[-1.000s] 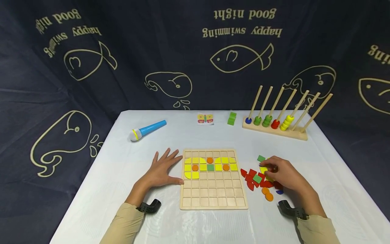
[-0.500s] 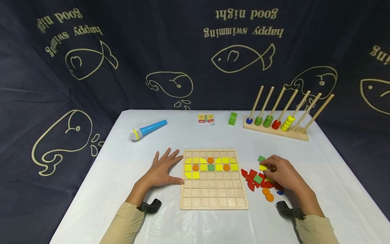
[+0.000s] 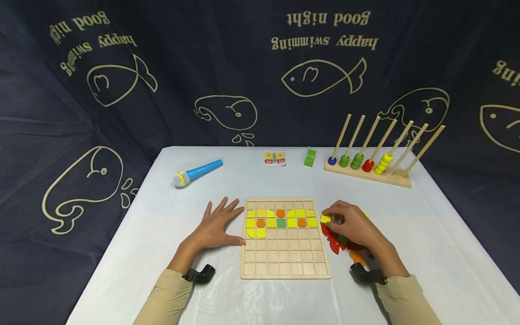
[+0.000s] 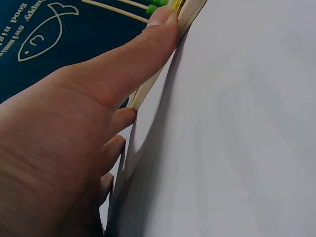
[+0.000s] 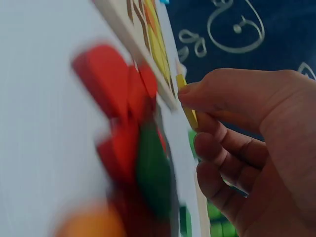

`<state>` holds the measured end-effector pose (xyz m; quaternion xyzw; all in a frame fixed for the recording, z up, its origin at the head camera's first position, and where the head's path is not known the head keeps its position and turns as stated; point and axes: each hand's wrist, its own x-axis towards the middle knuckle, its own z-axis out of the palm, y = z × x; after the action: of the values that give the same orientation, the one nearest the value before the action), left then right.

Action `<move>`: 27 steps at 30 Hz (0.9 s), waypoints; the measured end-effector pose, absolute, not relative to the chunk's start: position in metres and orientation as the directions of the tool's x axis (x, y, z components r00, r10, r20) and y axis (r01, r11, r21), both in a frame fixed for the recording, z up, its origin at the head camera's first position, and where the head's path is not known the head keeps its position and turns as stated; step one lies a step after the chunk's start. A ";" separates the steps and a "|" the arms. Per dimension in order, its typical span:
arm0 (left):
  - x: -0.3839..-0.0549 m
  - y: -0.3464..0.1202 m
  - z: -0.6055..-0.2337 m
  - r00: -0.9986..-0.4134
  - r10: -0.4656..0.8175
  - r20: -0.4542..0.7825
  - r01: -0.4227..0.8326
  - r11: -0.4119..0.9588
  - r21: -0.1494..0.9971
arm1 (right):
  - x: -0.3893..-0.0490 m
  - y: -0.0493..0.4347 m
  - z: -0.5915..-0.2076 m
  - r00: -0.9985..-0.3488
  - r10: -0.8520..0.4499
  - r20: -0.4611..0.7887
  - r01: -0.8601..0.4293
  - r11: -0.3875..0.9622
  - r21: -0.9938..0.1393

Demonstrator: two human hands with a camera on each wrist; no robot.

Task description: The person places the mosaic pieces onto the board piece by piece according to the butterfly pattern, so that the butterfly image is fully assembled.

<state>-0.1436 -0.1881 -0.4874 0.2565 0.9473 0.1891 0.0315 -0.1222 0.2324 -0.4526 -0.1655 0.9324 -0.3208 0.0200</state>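
A wooden grid board (image 3: 284, 257) lies mid-table, its upper cells filled with yellow squares and quarter circles, orange discs and a green square. My left hand (image 3: 215, 230) rests with spread, straight fingers at the board's left edge; thumb and fingertips touch it. Between thumb and fingers my right hand (image 3: 355, 225) pinches a yellow square tile (image 3: 326, 219), just off the board's right edge. In the right wrist view that yellow tile (image 5: 187, 101) is seen edge-on. Below the right hand lie loose red pieces (image 3: 333, 241), partly hidden by it.
Orange discs (image 3: 357, 258) lie near the right wrist. Toward the back are a toy microphone (image 3: 199, 173), a butterfly picture card (image 3: 274, 158), green blocks (image 3: 310, 158) and a bead stacker with upright rods (image 3: 367, 174). A dark curtain (image 3: 243, 54) hangs behind the table.
My right hand has lifted the yellow square tile from the loose pieces and moved left with it toward the board. The left hand has stayed in place.
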 end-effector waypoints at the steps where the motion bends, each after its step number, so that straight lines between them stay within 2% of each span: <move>1: -0.144 -0.188 -0.487 -0.866 0.498 0.041 0.476 0.796 0.374 | -0.123 0.227 -0.452 -0.938 -0.339 0.071 -0.310 0.731 -0.608; 10: -0.143 -0.188 -0.487 -0.862 0.504 0.043 0.481 0.789 0.382 | -0.126 0.176 -0.453 -0.875 -0.477 0.082 -0.413 0.646 -0.642; 21: -0.142 -0.188 -0.488 -0.860 0.508 0.043 0.483 0.787 0.384 | -0.123 0.135 -0.458 -0.771 -0.616 0.159 -0.569 0.556 -0.606; 27: -0.143 -0.188 -0.488 -0.865 0.500 0.046 0.479 0.794 0.376 | -0.123 0.120 -0.460 -0.744 -0.643 0.178 -0.615 0.556 -0.559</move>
<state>-0.1425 -0.1881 -0.4876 0.2585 0.9466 0.1908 0.0278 -0.1229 0.1201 -0.4597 -0.3567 0.8818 -0.3076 0.0233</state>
